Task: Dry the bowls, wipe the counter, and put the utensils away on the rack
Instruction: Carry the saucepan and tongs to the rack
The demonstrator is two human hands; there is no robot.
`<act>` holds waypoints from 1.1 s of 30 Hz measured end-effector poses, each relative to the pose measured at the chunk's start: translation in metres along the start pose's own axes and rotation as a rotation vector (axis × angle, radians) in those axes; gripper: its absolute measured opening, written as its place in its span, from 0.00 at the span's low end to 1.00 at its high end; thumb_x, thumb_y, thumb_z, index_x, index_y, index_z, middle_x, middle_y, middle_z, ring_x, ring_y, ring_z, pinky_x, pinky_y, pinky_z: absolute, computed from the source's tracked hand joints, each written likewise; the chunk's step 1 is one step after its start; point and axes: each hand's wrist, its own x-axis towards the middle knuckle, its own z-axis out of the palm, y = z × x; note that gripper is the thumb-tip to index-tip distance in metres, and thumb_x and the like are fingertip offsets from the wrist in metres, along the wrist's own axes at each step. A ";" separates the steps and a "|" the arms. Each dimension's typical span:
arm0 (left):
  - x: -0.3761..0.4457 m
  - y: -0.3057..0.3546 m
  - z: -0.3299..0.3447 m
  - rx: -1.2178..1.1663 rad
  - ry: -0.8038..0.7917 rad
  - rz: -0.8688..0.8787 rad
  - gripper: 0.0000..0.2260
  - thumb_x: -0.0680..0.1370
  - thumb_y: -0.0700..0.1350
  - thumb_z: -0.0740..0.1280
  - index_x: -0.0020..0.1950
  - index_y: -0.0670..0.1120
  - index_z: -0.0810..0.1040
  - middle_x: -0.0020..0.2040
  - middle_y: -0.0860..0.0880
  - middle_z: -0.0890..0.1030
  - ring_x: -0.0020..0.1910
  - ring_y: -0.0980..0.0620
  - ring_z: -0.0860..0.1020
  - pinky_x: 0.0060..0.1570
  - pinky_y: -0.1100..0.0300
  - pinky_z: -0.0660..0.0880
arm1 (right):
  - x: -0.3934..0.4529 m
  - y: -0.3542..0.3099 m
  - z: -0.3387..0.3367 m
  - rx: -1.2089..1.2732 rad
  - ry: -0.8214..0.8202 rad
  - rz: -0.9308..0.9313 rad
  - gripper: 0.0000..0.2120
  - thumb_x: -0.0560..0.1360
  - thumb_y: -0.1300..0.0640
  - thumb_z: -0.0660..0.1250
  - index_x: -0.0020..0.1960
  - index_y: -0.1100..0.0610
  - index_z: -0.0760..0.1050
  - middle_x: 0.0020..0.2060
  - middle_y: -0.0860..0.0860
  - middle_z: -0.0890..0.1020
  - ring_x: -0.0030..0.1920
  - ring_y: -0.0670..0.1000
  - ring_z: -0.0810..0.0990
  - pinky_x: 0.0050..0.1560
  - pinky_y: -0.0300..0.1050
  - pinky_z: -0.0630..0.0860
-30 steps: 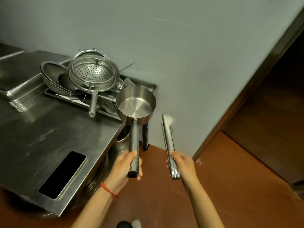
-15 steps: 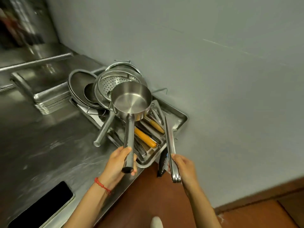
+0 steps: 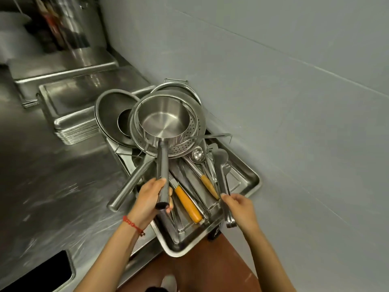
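Bare silver steel on the saucepan (image 3: 162, 121); rows of small round holes across the colander (image 3: 189, 142); orange-yellow on one knife handle (image 3: 188, 204), paler tan on the ladle handle (image 3: 209, 186); dull streaked grey over the surface (image 3: 52, 175); red braid at the left wrist bracelet (image 3: 132, 225); pale blue-grey wall (image 3: 294, 102); reddish-brown floor (image 3: 210, 268).

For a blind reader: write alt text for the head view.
A person's left hand lowers a steel saucepan into a perforated colander, while the right hand holds metal tongs over a utensil tray on a steel counter.
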 end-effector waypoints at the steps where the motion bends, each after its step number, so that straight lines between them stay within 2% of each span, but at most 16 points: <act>1: 0.008 0.003 0.000 0.001 0.001 -0.007 0.08 0.79 0.43 0.57 0.47 0.39 0.67 0.31 0.41 0.71 0.17 0.48 0.70 0.16 0.64 0.67 | 0.007 -0.001 0.005 0.002 -0.013 0.011 0.17 0.72 0.53 0.68 0.39 0.68 0.74 0.28 0.55 0.74 0.28 0.48 0.74 0.31 0.35 0.72; 3: 0.022 0.010 0.001 -0.023 -0.004 -0.025 0.08 0.80 0.43 0.56 0.47 0.39 0.68 0.30 0.43 0.73 0.17 0.49 0.71 0.16 0.65 0.67 | 0.021 -0.004 0.015 -0.022 -0.035 0.022 0.13 0.72 0.52 0.68 0.39 0.63 0.76 0.27 0.53 0.76 0.28 0.49 0.75 0.33 0.43 0.75; 4: 0.029 0.014 0.002 -0.048 -0.006 -0.038 0.08 0.80 0.44 0.56 0.48 0.39 0.68 0.30 0.43 0.73 0.17 0.49 0.71 0.16 0.65 0.67 | 0.028 -0.005 0.020 -0.056 -0.033 0.018 0.10 0.72 0.52 0.69 0.38 0.58 0.76 0.25 0.50 0.75 0.26 0.47 0.74 0.32 0.43 0.73; 6: 0.041 0.019 0.004 -0.094 0.001 -0.061 0.08 0.80 0.44 0.55 0.48 0.40 0.69 0.29 0.44 0.73 0.17 0.51 0.71 0.16 0.65 0.68 | 0.040 -0.006 0.029 -0.118 -0.020 -0.003 0.08 0.71 0.51 0.69 0.36 0.53 0.75 0.21 0.45 0.73 0.22 0.41 0.70 0.25 0.33 0.68; 10: 0.059 0.023 0.005 -0.087 0.037 -0.078 0.09 0.80 0.45 0.56 0.45 0.41 0.70 0.30 0.43 0.72 0.19 0.51 0.71 0.17 0.64 0.70 | 0.053 -0.003 0.044 -0.060 -0.063 0.059 0.13 0.73 0.54 0.68 0.30 0.52 0.74 0.18 0.45 0.73 0.21 0.42 0.71 0.23 0.31 0.67; 14: 0.074 0.031 0.003 -0.096 0.083 -0.129 0.08 0.79 0.44 0.58 0.53 0.40 0.68 0.33 0.42 0.72 0.18 0.51 0.72 0.17 0.64 0.70 | 0.055 0.006 0.055 -0.002 -0.127 0.096 0.17 0.74 0.57 0.66 0.27 0.53 0.70 0.17 0.43 0.73 0.20 0.38 0.71 0.24 0.27 0.68; 16: 0.077 0.033 0.001 -0.089 0.080 -0.157 0.10 0.79 0.44 0.59 0.58 0.40 0.67 0.33 0.42 0.73 0.19 0.51 0.72 0.17 0.64 0.71 | 0.054 0.009 0.059 0.003 -0.143 0.101 0.16 0.74 0.54 0.66 0.29 0.54 0.72 0.19 0.44 0.73 0.22 0.39 0.71 0.27 0.29 0.70; 18: 0.076 0.034 0.000 -0.106 0.054 -0.173 0.10 0.79 0.44 0.58 0.58 0.42 0.67 0.33 0.42 0.74 0.19 0.51 0.73 0.17 0.64 0.71 | 0.055 0.011 0.062 -0.018 -0.140 0.099 0.13 0.74 0.52 0.66 0.33 0.56 0.74 0.22 0.46 0.72 0.25 0.42 0.71 0.29 0.32 0.70; 22: 0.072 0.035 0.000 -0.167 0.022 -0.160 0.04 0.80 0.47 0.56 0.53 0.49 0.68 0.36 0.40 0.77 0.21 0.51 0.74 0.19 0.63 0.73 | 0.054 0.011 0.065 -0.073 -0.133 0.093 0.12 0.75 0.52 0.65 0.41 0.61 0.78 0.29 0.53 0.75 0.31 0.50 0.74 0.33 0.40 0.71; 24: 0.068 0.033 -0.001 -0.173 0.019 -0.154 0.05 0.80 0.50 0.55 0.51 0.51 0.69 0.39 0.40 0.78 0.23 0.51 0.76 0.21 0.62 0.76 | 0.052 0.008 0.064 -0.077 -0.126 0.094 0.13 0.75 0.52 0.65 0.40 0.61 0.78 0.28 0.53 0.74 0.31 0.51 0.73 0.35 0.42 0.71; 27: 0.056 0.023 -0.006 -0.164 0.034 -0.162 0.12 0.79 0.54 0.54 0.53 0.49 0.71 0.42 0.39 0.80 0.27 0.50 0.80 0.25 0.60 0.79 | 0.048 0.007 0.063 -0.139 -0.087 0.080 0.13 0.75 0.51 0.64 0.39 0.60 0.77 0.24 0.49 0.72 0.27 0.47 0.71 0.30 0.36 0.69; 30: 0.036 0.007 -0.010 -0.113 0.133 -0.157 0.15 0.80 0.54 0.53 0.50 0.46 0.74 0.43 0.40 0.81 0.30 0.50 0.81 0.27 0.60 0.80 | 0.039 0.008 0.058 -0.237 -0.058 0.004 0.08 0.76 0.53 0.63 0.39 0.52 0.75 0.23 0.45 0.74 0.24 0.42 0.71 0.30 0.38 0.71; 31: 0.028 0.000 -0.011 -0.079 0.176 -0.144 0.16 0.80 0.54 0.53 0.50 0.45 0.74 0.44 0.40 0.80 0.32 0.49 0.81 0.27 0.60 0.80 | 0.035 0.007 0.056 -0.290 -0.060 -0.033 0.06 0.76 0.53 0.63 0.43 0.53 0.76 0.26 0.45 0.76 0.27 0.42 0.73 0.33 0.40 0.73; 33: 0.011 -0.013 -0.012 -0.034 0.272 -0.096 0.17 0.80 0.53 0.52 0.50 0.43 0.74 0.43 0.41 0.80 0.36 0.46 0.80 0.29 0.59 0.80 | 0.024 0.005 0.050 -0.420 -0.066 -0.110 0.11 0.76 0.51 0.62 0.55 0.56 0.76 0.43 0.50 0.81 0.41 0.47 0.80 0.44 0.46 0.79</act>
